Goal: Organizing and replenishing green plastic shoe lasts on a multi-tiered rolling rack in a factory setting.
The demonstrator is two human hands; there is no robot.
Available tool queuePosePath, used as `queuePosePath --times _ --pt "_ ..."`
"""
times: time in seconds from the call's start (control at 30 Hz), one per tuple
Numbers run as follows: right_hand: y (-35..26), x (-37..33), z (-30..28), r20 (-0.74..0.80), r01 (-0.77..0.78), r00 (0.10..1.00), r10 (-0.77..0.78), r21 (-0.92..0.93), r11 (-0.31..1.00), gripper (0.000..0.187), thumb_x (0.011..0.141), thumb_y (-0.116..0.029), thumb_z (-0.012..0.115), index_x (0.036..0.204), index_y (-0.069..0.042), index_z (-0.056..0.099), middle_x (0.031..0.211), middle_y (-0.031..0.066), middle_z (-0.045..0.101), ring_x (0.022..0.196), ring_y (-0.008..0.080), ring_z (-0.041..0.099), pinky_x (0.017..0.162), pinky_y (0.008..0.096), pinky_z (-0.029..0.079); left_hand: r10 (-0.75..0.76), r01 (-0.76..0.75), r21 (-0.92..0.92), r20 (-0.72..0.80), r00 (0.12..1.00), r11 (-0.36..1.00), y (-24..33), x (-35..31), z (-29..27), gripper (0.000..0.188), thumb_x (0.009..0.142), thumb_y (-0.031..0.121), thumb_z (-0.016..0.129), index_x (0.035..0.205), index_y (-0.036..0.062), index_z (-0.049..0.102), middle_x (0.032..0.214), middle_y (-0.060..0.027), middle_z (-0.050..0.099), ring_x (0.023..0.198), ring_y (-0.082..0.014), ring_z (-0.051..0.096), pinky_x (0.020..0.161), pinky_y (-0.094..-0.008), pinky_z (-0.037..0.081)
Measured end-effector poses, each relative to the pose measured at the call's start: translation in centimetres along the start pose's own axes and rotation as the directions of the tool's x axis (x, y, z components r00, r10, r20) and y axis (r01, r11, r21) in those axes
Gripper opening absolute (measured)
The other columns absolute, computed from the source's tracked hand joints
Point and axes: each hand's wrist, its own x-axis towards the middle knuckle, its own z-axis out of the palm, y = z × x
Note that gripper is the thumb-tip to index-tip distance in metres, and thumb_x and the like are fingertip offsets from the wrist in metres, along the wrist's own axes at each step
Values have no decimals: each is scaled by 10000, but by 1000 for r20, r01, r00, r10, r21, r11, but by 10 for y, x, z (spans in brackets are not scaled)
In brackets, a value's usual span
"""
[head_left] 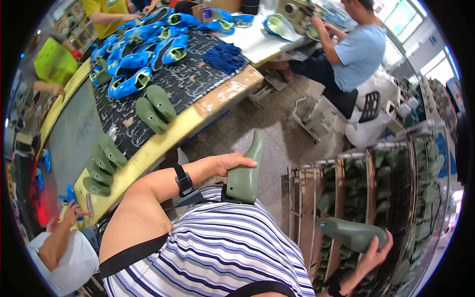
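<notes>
My left hand (228, 162) is closed around the upper part of a green shoe last (244, 180), held upright in front of my striped shirt with its narrow toe pointing up. Out to the right, my right hand (374, 255) grips a second green shoe last (351, 234) by its thick end; that one lies roughly level, toe to the left. It is over a rack (338, 195) filled with rows of similar lasts. How far the held last is above the rack I cannot tell.
A yellow-edged table (170, 133) bears green lasts (157, 111), a pile of blue shoes (141, 59) and a dark blue cloth (223, 57). A person in light blue (358, 52) sits at a sewing machine (296, 14). Others stand around the table; a stool (316, 115) is on the floor.
</notes>
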Motion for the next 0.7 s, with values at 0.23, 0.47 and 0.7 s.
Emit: queuePosePath --times 0.23,0.47,0.7 --pt "-78 26 250 650 -46 706 -281 438 898 311 863 -72 594 1152 -1 507 1017 46 553 925 130 521 829 257 425 151 -159 -30 -189 970 987 6 -61 -75 533 767 307 735 1128 -41 552 1012 -132 621 896 -220 626 780 -360 524" --pt "-159 76 437 788 -18 273 -553 578 816 327 822 -80 647 1109 25 530 955 47 594 883 102 541 780 244 450 274 -304 0 -429 861 953 37 -88 -134 573 782 313 733 1183 -39 523 1057 -133 616 937 -215 620 801 -350 519" --pt "-252 114 588 740 -93 -38 -671 666 740 344 832 -173 661 1124 -5 591 951 46 633 886 105 576 775 255 470 332 -391 76 -688 645 917 94 -104 -180 583 780 306 736 1176 -66 524 1066 -156 614 960 -206 617 812 -359 517"
